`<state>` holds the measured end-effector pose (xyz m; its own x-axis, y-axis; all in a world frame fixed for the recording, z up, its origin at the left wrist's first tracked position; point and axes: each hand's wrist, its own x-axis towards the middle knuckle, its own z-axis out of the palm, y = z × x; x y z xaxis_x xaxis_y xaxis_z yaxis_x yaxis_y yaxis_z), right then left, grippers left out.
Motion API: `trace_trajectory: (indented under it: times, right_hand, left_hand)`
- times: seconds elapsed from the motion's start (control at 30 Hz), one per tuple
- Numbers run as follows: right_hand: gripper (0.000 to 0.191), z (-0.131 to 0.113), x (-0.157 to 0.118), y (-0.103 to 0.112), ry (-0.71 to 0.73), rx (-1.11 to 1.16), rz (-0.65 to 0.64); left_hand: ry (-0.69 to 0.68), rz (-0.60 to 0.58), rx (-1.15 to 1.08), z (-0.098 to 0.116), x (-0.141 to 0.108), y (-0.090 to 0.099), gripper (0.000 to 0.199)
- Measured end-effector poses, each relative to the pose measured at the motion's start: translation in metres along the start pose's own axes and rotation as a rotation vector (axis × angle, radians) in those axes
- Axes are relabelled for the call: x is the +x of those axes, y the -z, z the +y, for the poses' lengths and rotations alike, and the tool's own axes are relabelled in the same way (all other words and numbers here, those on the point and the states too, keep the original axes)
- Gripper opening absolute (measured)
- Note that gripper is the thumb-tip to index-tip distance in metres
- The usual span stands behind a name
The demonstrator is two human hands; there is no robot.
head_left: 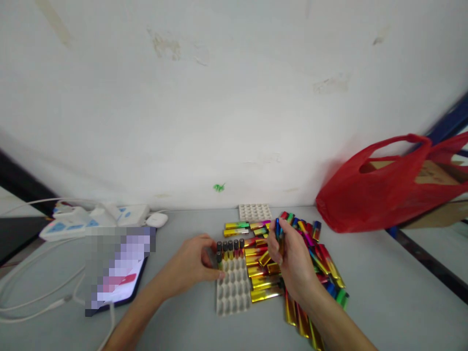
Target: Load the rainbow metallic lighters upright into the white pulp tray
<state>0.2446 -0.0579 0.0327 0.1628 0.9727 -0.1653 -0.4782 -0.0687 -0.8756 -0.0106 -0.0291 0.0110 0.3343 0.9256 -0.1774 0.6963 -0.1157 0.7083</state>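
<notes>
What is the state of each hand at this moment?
Left hand: curled at the tray; whether it grips anything cannot be told.
Right hand: closed, holding a blue tube.

I have the tray (234, 297) near the middle of the worktop (175, 324), lighters (230, 249) standing across its far row and in the next row's left cell. My left hand (193, 261) sits at its left edge; my right hand (292, 256) is above the lighter pile (332, 268), right of the tray. Behind, by the worktop's back edge, I see a second tray (255, 212). Toward the left edge lies a tablet (126, 285), before a power strip (76, 224); a bag (365, 204) occupies the back right corner.
</notes>
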Motion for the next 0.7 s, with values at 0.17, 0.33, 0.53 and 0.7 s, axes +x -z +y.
trace_trajectory:
  times: [0.17, 0.33, 0.53, 0.7]
  right_hand:
    - [0.045, 0.0002, 0.0003, -0.0002, -0.018, -0.001, 0.013]
    - [0.042, 0.0014, -0.0001, -0.0006, -0.023, 0.004, 0.008]
    - [0.042, 0.0022, -0.0004, -0.0009, -0.001, -0.026, -0.02]
    - [0.044, 0.0021, -0.0008, -0.0005, -0.023, -0.016, -0.013]
  left_hand:
    - [0.002, -0.006, 0.003, 0.0035, -0.0002, 0.0017, 0.039]
    - [-0.007, 0.0, 0.018, 0.0009, 0.0009, 0.0001, 0.038]
    - [-0.024, 0.01, -0.08, -0.0015, 0.0018, -0.0057, 0.04]
    - [-0.009, 0.01, -0.097, 0.0002, 0.0024, -0.0063, 0.041]
